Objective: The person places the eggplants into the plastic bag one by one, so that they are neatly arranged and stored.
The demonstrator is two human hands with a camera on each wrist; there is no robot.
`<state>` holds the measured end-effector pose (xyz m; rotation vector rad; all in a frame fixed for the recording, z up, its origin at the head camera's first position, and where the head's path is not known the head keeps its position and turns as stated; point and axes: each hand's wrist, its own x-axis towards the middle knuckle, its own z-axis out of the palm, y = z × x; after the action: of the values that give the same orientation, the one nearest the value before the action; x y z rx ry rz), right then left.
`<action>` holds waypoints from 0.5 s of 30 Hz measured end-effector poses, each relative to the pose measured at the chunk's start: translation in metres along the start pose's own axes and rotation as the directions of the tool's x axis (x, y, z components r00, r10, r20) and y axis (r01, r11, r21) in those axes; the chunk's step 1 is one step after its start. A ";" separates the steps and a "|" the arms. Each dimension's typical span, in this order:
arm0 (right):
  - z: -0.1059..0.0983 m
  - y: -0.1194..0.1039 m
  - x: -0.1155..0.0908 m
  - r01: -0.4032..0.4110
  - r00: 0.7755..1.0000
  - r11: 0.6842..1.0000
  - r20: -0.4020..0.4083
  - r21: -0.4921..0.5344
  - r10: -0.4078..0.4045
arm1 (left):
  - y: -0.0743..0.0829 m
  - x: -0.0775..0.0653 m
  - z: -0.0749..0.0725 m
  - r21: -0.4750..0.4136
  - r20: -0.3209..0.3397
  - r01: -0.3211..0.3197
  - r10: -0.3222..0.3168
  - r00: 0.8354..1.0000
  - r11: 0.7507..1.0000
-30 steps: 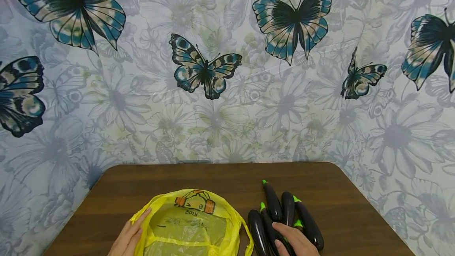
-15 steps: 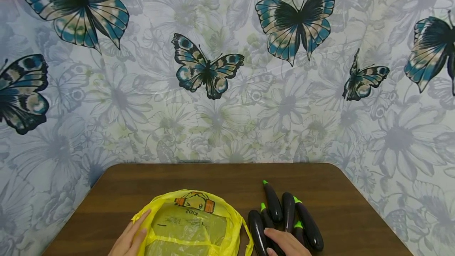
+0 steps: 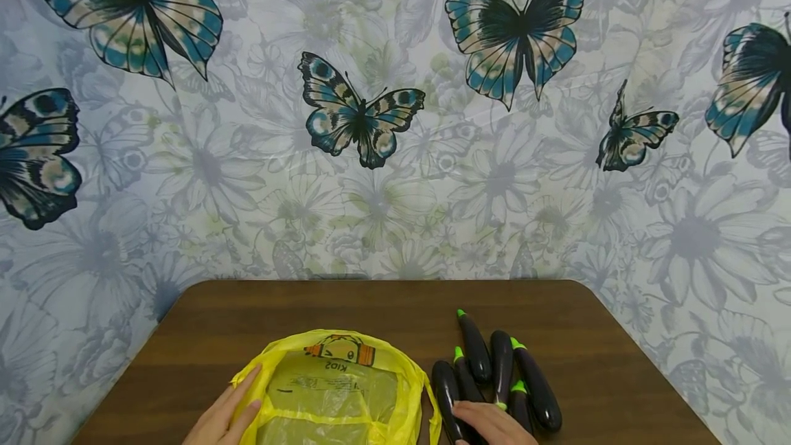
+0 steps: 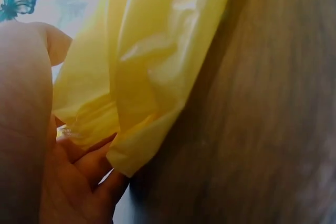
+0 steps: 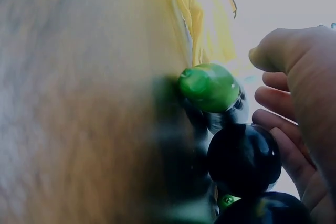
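Observation:
A yellow plastic bag (image 3: 334,390) stands with its mouth open on the brown table, a cartoon print on its far inner side. My left hand (image 3: 225,411) rests against its left side, fingers fairly straight. In the left wrist view, yellow plastic (image 4: 142,66) lies over the fingers (image 4: 94,166). Several glossy dark eggplants (image 3: 537,386) with bright green caps lie together right of the bag. My right hand (image 3: 494,424) is over the near left ones, fingers loosely bent. In the right wrist view, its thumb and fingers stand beside a dark rounded eggplant end (image 5: 244,158), not wrapped round it.
The brown wooden table (image 3: 618,376) has rounded far corners. Right behind it hangs a pale cloth (image 3: 494,225) with grey flowers and blue butterflies. A bag handle (image 3: 432,414) hangs between the bag and the eggplants.
My right hand has moved left across the eggplants, from the middle of the group to the leftmost ones. My left hand stays at the bag.

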<state>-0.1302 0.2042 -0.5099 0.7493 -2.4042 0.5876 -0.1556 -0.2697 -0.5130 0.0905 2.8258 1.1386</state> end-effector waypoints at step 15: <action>0.004 0.014 0.003 0.156 0.987 0.988 -0.039 0.003 -0.156 | -0.010 -0.001 0.019 0.094 -0.327 -0.307 0.320 0.889 0.947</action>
<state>-0.1426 0.2116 -0.5146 0.9102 -2.2841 0.5403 -0.1530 -0.2637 -0.5339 0.4083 3.2283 1.2655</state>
